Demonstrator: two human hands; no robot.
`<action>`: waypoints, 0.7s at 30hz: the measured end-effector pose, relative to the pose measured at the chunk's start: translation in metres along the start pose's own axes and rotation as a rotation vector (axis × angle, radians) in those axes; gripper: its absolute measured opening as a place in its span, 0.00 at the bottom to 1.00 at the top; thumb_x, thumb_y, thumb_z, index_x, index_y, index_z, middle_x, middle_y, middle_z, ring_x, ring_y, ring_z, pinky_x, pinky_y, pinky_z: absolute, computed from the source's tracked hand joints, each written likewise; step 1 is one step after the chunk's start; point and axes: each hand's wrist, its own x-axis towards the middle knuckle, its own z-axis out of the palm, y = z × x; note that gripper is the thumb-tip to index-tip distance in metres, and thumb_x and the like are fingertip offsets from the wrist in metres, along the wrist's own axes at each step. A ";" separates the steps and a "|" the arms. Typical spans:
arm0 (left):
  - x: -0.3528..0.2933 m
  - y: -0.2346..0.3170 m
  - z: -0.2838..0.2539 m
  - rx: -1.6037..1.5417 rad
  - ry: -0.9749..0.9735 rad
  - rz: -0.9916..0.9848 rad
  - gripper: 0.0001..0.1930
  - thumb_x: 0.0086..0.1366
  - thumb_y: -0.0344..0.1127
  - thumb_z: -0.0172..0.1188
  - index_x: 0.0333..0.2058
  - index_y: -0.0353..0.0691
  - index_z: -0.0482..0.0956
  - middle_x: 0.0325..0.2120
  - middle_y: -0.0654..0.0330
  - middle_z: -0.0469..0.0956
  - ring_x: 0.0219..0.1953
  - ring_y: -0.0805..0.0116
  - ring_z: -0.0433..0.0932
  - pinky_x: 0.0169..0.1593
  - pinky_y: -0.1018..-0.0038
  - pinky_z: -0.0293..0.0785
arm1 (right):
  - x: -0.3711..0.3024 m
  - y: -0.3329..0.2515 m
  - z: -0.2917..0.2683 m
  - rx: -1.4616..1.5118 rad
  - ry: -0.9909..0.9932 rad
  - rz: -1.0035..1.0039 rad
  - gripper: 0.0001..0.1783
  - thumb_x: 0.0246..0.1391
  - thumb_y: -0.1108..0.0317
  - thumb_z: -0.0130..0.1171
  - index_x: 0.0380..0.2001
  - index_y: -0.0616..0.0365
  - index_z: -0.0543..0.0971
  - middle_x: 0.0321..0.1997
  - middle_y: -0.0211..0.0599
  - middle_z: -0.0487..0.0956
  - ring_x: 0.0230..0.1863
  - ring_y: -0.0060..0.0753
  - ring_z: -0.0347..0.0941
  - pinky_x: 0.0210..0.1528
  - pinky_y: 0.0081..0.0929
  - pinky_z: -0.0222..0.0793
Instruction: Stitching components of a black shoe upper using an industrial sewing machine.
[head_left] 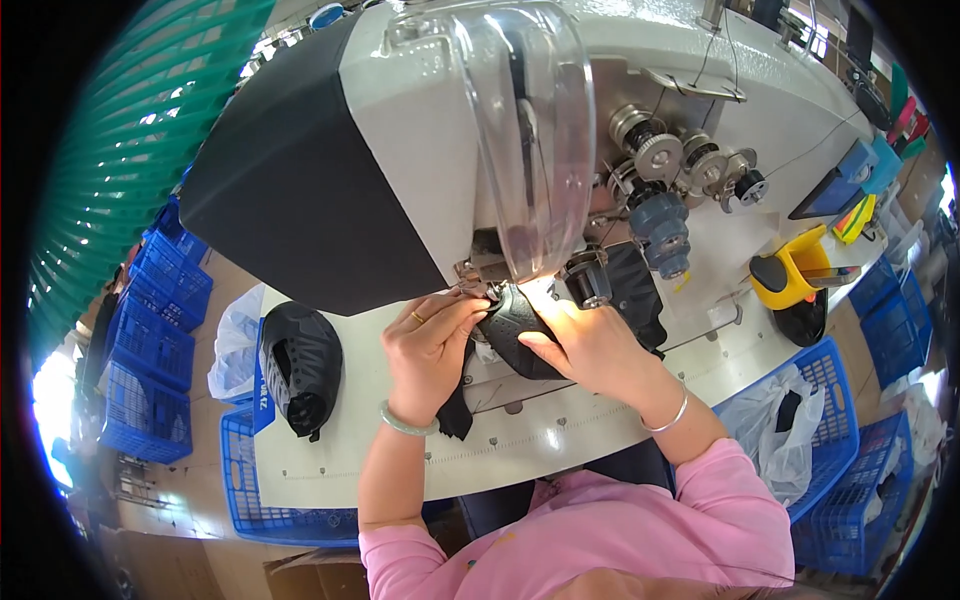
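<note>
Under the needle area of a large white sewing machine (410, 110) lies a black shoe upper (515, 340), lit by a small lamp. My left hand (432, 345) pinches the upper's edge at its left, fingertips close beside the presser foot. From the right, my right hand (600, 352) grips the same upper, thumb on its near face and the other fingers partly hidden behind. Another black shoe upper (300, 368), with a perforated side, sits on the white table (340, 470) to the left. More black upper material (636, 290) lies behind my right hand.
Thread tension dials (655, 155) and a clear guard (530, 130) stand above my hands. At the right are a yellow holder (795, 270) and a blue basket (830, 400) with plastic bags. Blue crates (150, 400) line the left, below a green slatted sheet (120, 140).
</note>
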 end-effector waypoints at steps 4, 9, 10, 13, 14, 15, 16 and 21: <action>-0.005 0.002 0.007 0.078 0.052 0.044 0.09 0.52 0.21 0.67 0.33 0.37 0.85 0.31 0.59 0.83 0.35 0.63 0.82 0.37 0.74 0.77 | 0.004 0.003 -0.006 0.041 -0.024 -0.017 0.19 0.59 0.52 0.59 0.33 0.60 0.77 0.24 0.44 0.77 0.24 0.48 0.77 0.28 0.38 0.74; -0.003 0.002 0.008 0.201 0.073 0.200 0.11 0.48 0.20 0.66 0.33 0.37 0.84 0.31 0.61 0.82 0.35 0.63 0.82 0.36 0.72 0.79 | 0.005 0.002 -0.010 0.071 -0.061 -0.001 0.19 0.58 0.53 0.59 0.30 0.61 0.76 0.24 0.46 0.76 0.27 0.50 0.76 0.30 0.39 0.74; -0.002 0.001 0.007 0.223 0.071 0.244 0.11 0.46 0.20 0.66 0.32 0.37 0.84 0.30 0.63 0.82 0.35 0.63 0.82 0.36 0.72 0.79 | 0.006 0.002 -0.011 0.069 -0.035 -0.028 0.19 0.58 0.54 0.60 0.30 0.62 0.76 0.24 0.46 0.76 0.27 0.51 0.76 0.30 0.39 0.73; 0.001 0.001 0.004 0.257 0.050 0.301 0.11 0.45 0.20 0.65 0.31 0.37 0.84 0.31 0.64 0.82 0.37 0.64 0.82 0.35 0.73 0.80 | 0.006 0.004 -0.011 0.088 -0.048 -0.035 0.18 0.57 0.55 0.60 0.29 0.62 0.75 0.24 0.47 0.75 0.28 0.52 0.75 0.32 0.40 0.73; 0.002 0.001 0.003 0.263 0.041 0.308 0.11 0.45 0.20 0.65 0.31 0.38 0.84 0.31 0.65 0.82 0.37 0.64 0.82 0.35 0.73 0.80 | 0.006 0.005 -0.011 0.082 -0.073 -0.023 0.18 0.57 0.55 0.61 0.28 0.62 0.75 0.24 0.48 0.75 0.28 0.52 0.75 0.32 0.41 0.73; 0.002 0.002 0.002 0.266 0.036 0.308 0.11 0.45 0.20 0.65 0.31 0.38 0.84 0.31 0.65 0.82 0.37 0.64 0.82 0.35 0.73 0.80 | 0.007 0.005 -0.011 0.097 -0.052 -0.032 0.18 0.57 0.55 0.61 0.28 0.62 0.75 0.24 0.48 0.75 0.28 0.52 0.75 0.32 0.41 0.73; 0.003 0.002 0.002 0.268 0.030 0.307 0.11 0.46 0.21 0.65 0.30 0.38 0.84 0.31 0.65 0.81 0.37 0.65 0.82 0.35 0.73 0.80 | 0.008 0.005 -0.010 0.096 -0.038 -0.037 0.18 0.57 0.55 0.61 0.28 0.62 0.75 0.23 0.48 0.75 0.28 0.52 0.75 0.32 0.41 0.72; 0.004 0.005 -0.001 0.222 -0.042 0.233 0.12 0.47 0.20 0.67 0.33 0.36 0.84 0.32 0.62 0.81 0.37 0.62 0.80 0.38 0.71 0.79 | 0.011 0.010 -0.009 0.107 -0.002 -0.084 0.18 0.56 0.56 0.62 0.25 0.63 0.76 0.23 0.48 0.76 0.28 0.53 0.75 0.32 0.41 0.72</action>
